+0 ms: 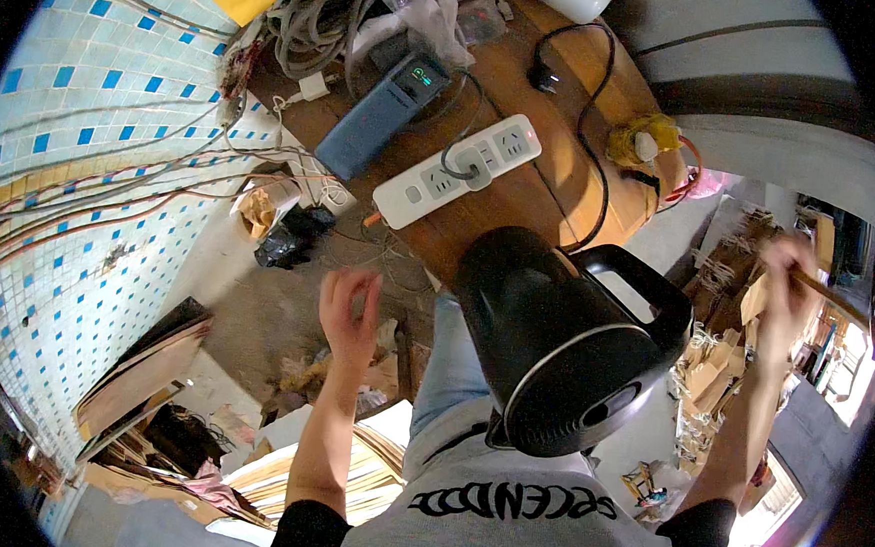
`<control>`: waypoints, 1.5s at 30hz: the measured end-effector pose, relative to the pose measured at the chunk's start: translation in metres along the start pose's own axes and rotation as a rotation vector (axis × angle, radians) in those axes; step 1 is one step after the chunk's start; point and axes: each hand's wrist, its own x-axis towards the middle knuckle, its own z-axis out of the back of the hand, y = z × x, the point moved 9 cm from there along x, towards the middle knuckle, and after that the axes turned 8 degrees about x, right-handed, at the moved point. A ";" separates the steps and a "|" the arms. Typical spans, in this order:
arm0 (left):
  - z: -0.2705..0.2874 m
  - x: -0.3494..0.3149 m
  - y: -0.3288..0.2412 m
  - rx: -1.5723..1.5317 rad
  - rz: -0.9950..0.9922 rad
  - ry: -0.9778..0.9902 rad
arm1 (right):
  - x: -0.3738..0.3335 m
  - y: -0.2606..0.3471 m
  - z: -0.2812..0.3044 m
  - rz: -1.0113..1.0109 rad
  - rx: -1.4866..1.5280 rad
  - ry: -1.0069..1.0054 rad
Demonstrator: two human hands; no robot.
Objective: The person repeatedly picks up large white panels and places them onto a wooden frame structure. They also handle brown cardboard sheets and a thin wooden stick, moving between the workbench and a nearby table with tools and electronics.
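A black electric kettle (563, 351) stands upright at the near edge of a wooden table (602, 198), with its handle to the right. My left hand (348, 310) hangs left of the kettle, fingers loosely curled and apart, nothing in it. Far out to the right, my right hand (790, 280) is raised away from the kettle and blurred. A thin brown stick-like shape (832, 298) runs beside it; whether I hold it is unclear. Beyond the kettle lies a white power strip (412, 194) with one plug in it. The kettle's black cord (584, 122) ends in a loose plug (542, 76).
A dark blue power bank (382, 115) with a lit display lies behind the power strip. Coiled grey cables (318, 21) fill the far left corner. A yellow roundish object (646, 141) sits at the table's right edge. Stacked boards (151, 376) and flat cardboard (712, 371) flank me.
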 end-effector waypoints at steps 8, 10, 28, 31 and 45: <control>-0.037 0.098 -0.104 0.225 -0.337 -0.016 | 0.044 0.069 -0.232 0.404 0.140 0.917; -0.046 0.101 -0.096 0.218 -0.311 0.011 | 0.032 0.080 -0.268 0.578 0.037 1.006; -0.046 0.098 -0.093 0.258 -0.293 -0.045 | -0.002 0.106 -0.301 0.847 -0.086 0.906; -0.047 0.102 -0.096 0.326 -0.282 -0.023 | -0.001 0.106 -0.304 0.822 -0.149 0.969; -0.046 0.097 -0.088 0.198 -0.282 -0.017 | -0.007 0.099 -0.317 0.833 -0.271 1.059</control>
